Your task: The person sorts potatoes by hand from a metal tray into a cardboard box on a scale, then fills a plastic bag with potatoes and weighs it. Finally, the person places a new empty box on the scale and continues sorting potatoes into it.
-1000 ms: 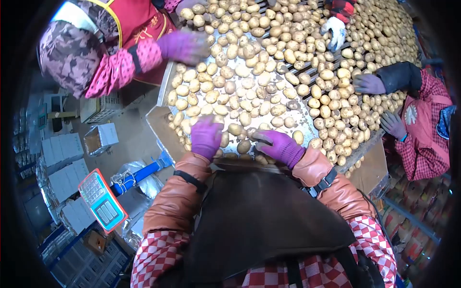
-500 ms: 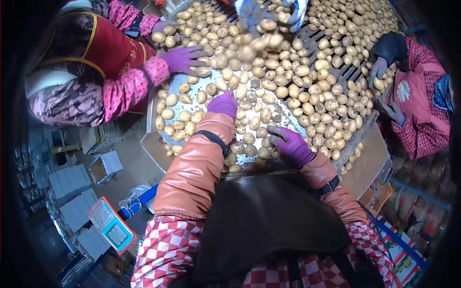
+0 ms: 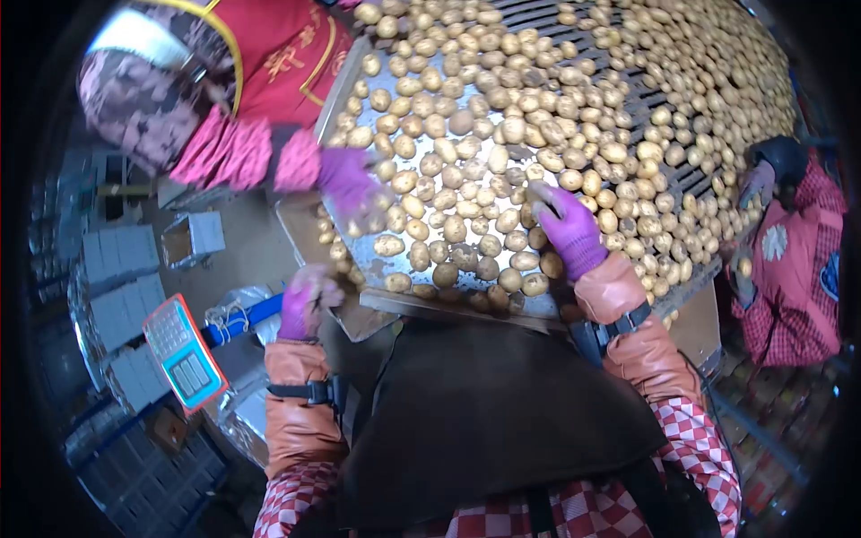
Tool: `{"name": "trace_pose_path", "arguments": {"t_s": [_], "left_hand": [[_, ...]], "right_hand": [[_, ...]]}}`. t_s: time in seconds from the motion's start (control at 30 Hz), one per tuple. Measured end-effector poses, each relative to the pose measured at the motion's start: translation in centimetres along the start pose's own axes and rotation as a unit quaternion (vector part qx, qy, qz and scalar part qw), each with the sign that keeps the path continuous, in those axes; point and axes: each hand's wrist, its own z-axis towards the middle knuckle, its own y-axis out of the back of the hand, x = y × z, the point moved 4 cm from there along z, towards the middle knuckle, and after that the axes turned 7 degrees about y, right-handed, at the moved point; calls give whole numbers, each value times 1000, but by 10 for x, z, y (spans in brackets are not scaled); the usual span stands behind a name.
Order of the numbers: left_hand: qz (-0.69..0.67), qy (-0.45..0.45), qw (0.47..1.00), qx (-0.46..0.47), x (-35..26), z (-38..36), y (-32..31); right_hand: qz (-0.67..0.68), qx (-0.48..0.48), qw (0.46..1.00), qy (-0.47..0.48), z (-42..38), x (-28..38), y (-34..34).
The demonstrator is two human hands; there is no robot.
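My left hand (image 3: 309, 300), in a purple glove with greyish fingertips, is off the near left edge of the metal tray (image 3: 369, 260). Its fingers are blurred, so whether they hold anything does not show. Over the tray's right part, my right hand (image 3: 569, 229), also gloved in purple, has thumb and fingers apart. Its fingertips touch or hover just above the potatoes (image 3: 535, 170); I see nothing gripped. Many loose pale potatoes lie across the tray around it, some of them darker and dirtier.
A co-worker's purple-gloved hand (image 3: 352, 188) reaches over the tray's left side. Another person in a checked sleeve (image 3: 776, 327) works at the right. Beyond, a slatted rack (image 3: 659, 103) carries many potatoes. A scale display (image 3: 186, 354) and boxes (image 3: 126, 260) stand at left.
My left hand has moved from the tray's middle to outside its near left edge. My right hand has shifted up and slightly right. The co-worker's hand at left has come nearer; the view has shifted.
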Motion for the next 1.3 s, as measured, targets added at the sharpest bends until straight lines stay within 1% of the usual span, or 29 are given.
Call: {"name": "trace_pose_path", "arguments": {"t_s": [0.03, 0.07, 0.13, 0.17, 0.2, 0.23, 0.27, 0.3, 0.33, 0.4, 0.5, 0.53, 0.57, 0.6, 0.63, 0.67, 0.7, 0.77, 0.8, 0.83, 0.87, 0.93, 1.0, 1.03, 1.07, 1.1, 1.2, 1.23, 1.3], "left_hand": [[-53, 31, 990, -126, 27, -9, 39], [121, -27, 966, -228, 80, -7, 111], [159, -1, 929, -335, 102, -46, 119], [133, -6, 926, -354, 120, -50, 123], [108, -10, 922, -371, 137, -56, 129], [171, -48, 911, -373, 136, -56, 109], [195, -90, 914, -345, 130, -54, 82], [218, -132, 914, -315, 119, -51, 53], [240, -176, 912, -283, 106, -47, 26], [333, -213, 882, -258, 82, -50, -18], [257, -218, 913, -231, 100, -41, -34], [230, -192, 925, -233, 97, -44, -35], [203, -168, 936, -233, 90, -48, -35], [176, -146, 946, -232, 84, -49, -32], [201, -177, 931, -248, 81, -48, -27], [225, -208, 914, -265, 81, -46, -21], [249, -238, 896, -279, 79, -44, -17], [402, -352, 820, -208, 59, -37, -42], [470, -406, 766, -166, 52, -30, -61], [470, -478, 737, -93, 48, -19, -84], [464, -543, 699, -17, 48, -11, -111], [434, -500, 741, 110, 39, -2, -167], [555, -458, 666, 197, 36, 3, -212], [565, -453, 658, 209, 35, 12, -218], [574, -447, 650, 221, 38, 24, -223], [582, -439, 643, 233, 42, 32, -227], [592, -457, 645, 158, 46, 50, -201], [531, -478, 682, 155, 30, 48, -190], [327, -564, 756, 57, 25, 56, -139]], "right_hand": [[-55, 9, 997, 61, 17, 3, -6], [-110, 15, 986, 123, 36, 8, -14], [-212, 13, 943, 255, 73, 12, -37], [-273, 31, 921, 278, 91, 15, -54], [-358, 83, 896, 247, 100, 12, -69], [-411, 127, 876, 217, 105, 14, -80], [-463, 170, 850, 187, 110, 12, -91], [-494, 174, 826, 207, 119, -11, -102], [-505, 174, 822, 199, 123, -10, -104], [-508, 133, 819, 229, 124, -22, -107], [-463, 117, 839, 262, 122, -23, -98], [-448, 106, 845, 272, 121, -26, -95], [-393, 105, 876, 259, 121, -22, -89], [-297, 92, 910, 273, 116, -15, -77], [-129, 81, 964, 218, 112, -18, -62], [43, 70, 984, 156, 105, -20, -51], [134, 58, 988, 45, 91, 9, -34], [316, 82, 940, -98, 52, 27, -6], [342, 106, 926, -121, 31, 19, 4], [366, 129, 910, -145, 10, 12, 14], [325, 140, 920, -166, -13, 12, 22], [265, 165, 924, -222, -55, 9, 37], [258, 191, 929, -183, -80, 29, 36], [203, 206, 924, -248, -102, 15, 43], [206, 245, 922, -216, -116, 16, 43], [191, 268, 918, -221, -134, 12, 47], [92, 322, 908, -253, -197, -17, 62], [48, 335, 903, -265, -222, -35, 67], [-30, 307, 908, -285, -254, -63, 77]]}}
